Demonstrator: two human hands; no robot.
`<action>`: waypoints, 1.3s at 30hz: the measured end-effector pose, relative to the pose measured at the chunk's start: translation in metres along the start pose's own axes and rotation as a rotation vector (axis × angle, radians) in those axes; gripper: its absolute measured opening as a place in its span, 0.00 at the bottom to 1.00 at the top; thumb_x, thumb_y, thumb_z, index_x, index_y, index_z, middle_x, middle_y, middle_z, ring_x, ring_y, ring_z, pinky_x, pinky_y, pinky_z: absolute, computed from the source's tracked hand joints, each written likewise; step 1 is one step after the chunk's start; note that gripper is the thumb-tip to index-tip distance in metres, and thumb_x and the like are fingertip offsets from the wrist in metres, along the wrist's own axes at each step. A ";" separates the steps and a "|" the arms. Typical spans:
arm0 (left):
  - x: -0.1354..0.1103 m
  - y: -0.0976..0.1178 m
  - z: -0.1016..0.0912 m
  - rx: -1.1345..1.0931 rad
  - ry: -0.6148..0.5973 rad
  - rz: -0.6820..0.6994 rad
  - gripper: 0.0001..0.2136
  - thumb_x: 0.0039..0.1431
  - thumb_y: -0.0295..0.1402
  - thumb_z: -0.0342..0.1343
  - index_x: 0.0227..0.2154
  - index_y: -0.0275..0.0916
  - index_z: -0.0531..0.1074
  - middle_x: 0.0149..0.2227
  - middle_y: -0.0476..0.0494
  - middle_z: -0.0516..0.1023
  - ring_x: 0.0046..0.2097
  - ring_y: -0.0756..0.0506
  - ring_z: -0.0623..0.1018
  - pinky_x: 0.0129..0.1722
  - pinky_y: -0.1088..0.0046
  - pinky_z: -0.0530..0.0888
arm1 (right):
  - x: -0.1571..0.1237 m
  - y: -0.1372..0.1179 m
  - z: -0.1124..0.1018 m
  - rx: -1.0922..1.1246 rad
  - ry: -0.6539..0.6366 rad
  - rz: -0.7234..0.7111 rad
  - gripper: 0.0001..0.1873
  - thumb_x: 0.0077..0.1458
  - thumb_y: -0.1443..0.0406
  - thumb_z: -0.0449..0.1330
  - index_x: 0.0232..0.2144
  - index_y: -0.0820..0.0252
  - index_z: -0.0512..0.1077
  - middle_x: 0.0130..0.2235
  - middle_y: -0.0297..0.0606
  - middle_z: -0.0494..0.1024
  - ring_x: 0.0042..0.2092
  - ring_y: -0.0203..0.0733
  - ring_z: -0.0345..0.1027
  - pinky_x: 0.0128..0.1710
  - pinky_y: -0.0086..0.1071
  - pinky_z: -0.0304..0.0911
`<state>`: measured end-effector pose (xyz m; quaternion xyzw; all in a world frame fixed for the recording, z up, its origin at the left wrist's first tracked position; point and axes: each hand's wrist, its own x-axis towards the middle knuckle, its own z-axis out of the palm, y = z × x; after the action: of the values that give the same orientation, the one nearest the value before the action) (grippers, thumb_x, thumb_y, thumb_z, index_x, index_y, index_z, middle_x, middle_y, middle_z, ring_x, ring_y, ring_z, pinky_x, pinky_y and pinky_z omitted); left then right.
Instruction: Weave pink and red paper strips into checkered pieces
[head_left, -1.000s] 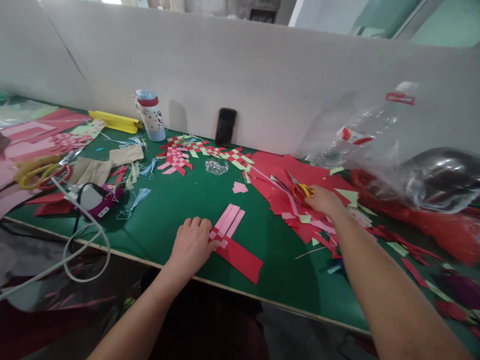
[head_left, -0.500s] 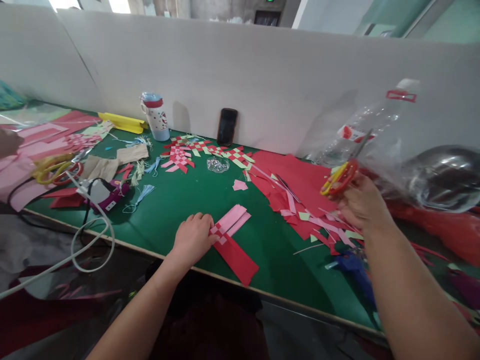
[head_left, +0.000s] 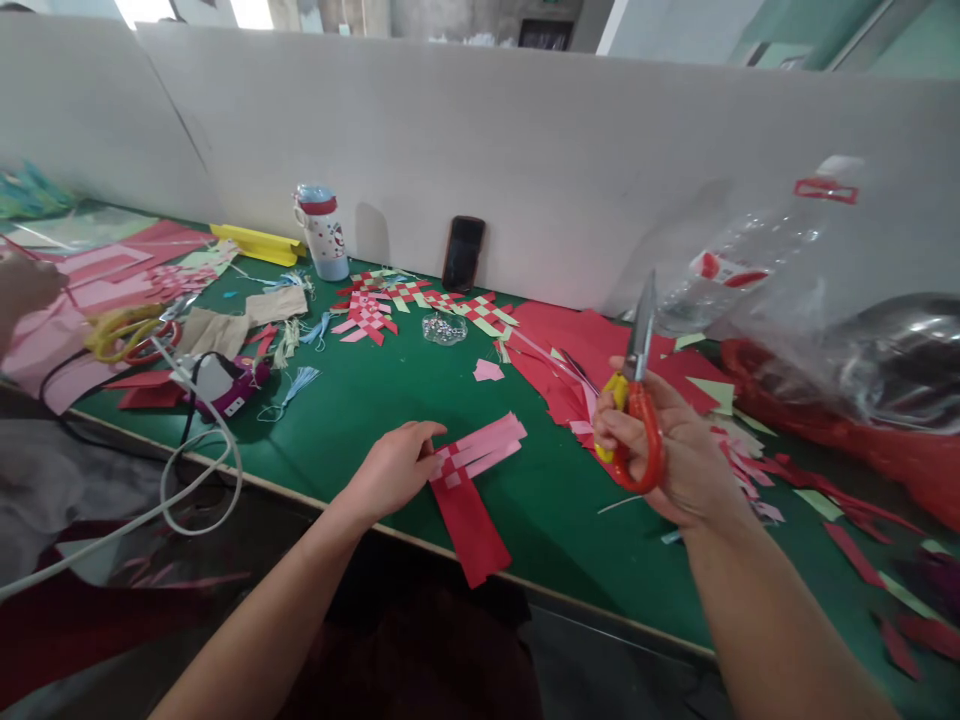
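Note:
In the head view my left hand (head_left: 394, 468) pinches the left corner of a woven paper piece (head_left: 471, 515) near the table's front edge. Red and pink strips cross in a small checkerboard at that corner; the pink strips point up to the right, and the red part hangs toward the front edge. My right hand (head_left: 679, 450) is closed around scissors (head_left: 643, 400) with red and yellow handles, held above the table with the blades upward and apparently closed. Behind them lie red paper sheets (head_left: 585, 335).
Finished-looking checkered paper pieces (head_left: 367, 315), a dish of beads (head_left: 444, 328), a phone (head_left: 463, 255) and a bottle (head_left: 325, 235) stand along the partition. A power strip (head_left: 234, 388) with cables is at left. Another person's hand (head_left: 26, 290) shows at the far left.
My right hand has brought the scissors from the scraps at the right toward the middle, turning the blades upright. The woven paper has turned a little under my left hand.

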<state>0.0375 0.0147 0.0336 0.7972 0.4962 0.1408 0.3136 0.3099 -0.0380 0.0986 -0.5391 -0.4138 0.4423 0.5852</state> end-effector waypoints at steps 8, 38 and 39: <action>0.020 -0.004 -0.018 -0.481 0.025 0.120 0.08 0.59 0.36 0.52 0.34 0.38 0.72 0.32 0.48 0.75 0.33 0.49 0.73 0.32 0.75 0.67 | 0.030 0.044 0.037 -0.067 -0.021 -0.117 0.32 0.41 0.61 0.70 0.49 0.47 0.65 0.32 0.26 0.70 0.27 0.32 0.65 0.27 0.29 0.66; 0.061 -0.015 -0.004 -0.918 -0.189 0.074 0.26 0.63 0.30 0.50 0.63 0.40 0.54 0.33 0.49 0.72 0.30 0.52 0.68 0.31 0.76 0.66 | 0.031 0.059 0.086 -1.194 -0.135 -0.811 0.15 0.62 0.61 0.56 0.50 0.56 0.72 0.48 0.41 0.78 0.52 0.51 0.65 0.52 0.48 0.59; 0.061 -0.014 -0.004 -0.938 -0.198 0.071 0.26 0.63 0.31 0.50 0.63 0.40 0.53 0.32 0.50 0.71 0.30 0.52 0.67 0.31 0.76 0.65 | 0.031 0.062 0.086 -1.207 -0.142 -0.801 0.15 0.62 0.61 0.56 0.50 0.55 0.72 0.49 0.41 0.78 0.52 0.51 0.64 0.53 0.49 0.57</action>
<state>0.0536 0.0744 0.0224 0.5958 0.3195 0.2836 0.6801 0.2315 0.0164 0.0435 -0.5453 -0.7882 -0.0771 0.2749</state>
